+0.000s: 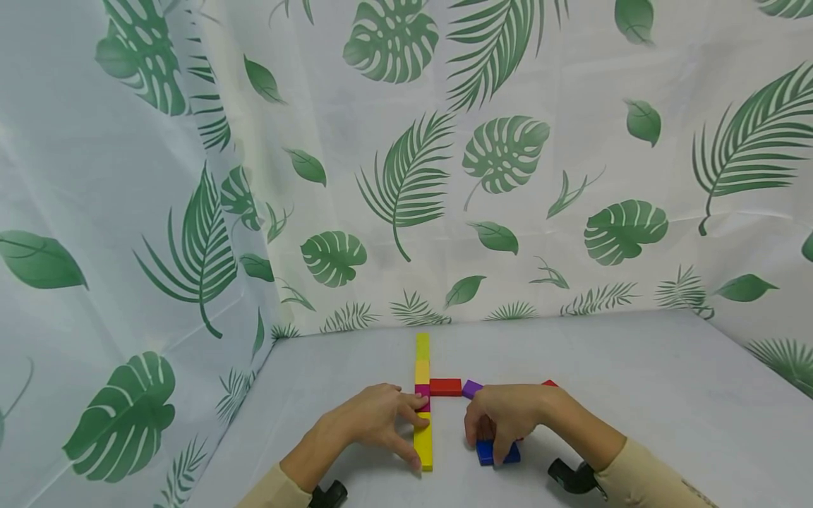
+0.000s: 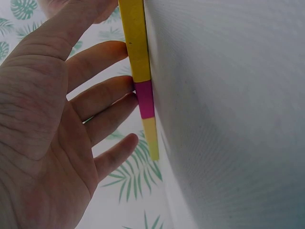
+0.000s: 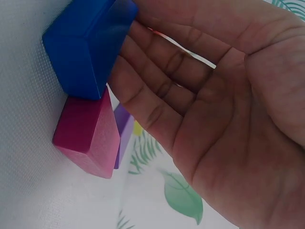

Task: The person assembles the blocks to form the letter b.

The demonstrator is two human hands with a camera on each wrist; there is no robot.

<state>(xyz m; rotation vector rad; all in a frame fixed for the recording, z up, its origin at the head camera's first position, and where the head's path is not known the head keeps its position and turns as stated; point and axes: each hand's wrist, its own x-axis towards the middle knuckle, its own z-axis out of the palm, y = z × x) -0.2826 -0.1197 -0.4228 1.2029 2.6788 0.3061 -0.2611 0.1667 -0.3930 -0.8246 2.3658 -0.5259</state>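
Observation:
A straight column of blocks runs away from me in the head view: a long yellow block [image 1: 423,448] nearest, then a magenta block [image 2: 146,99] and yellow blocks [image 1: 422,360] beyond. My left hand [image 1: 377,418] lies along its left side, fingers spread and fairly straight, fingertips touching the yellow and magenta blocks. To the right of the column, my right hand [image 1: 508,413] pinches a blue block [image 1: 486,455] low at the table surface. In the right wrist view, a pink block [image 3: 81,124] stands right beside the blue block; the hand hides it in the head view.
A red block [image 1: 446,387] extends right from the column, with a tilted purple block [image 1: 472,389] at its end. Another red block [image 1: 550,383] peeks out behind the right wrist. Leaf-printed curtains [image 1: 406,212] stand behind and left of the white table [image 1: 356,367].

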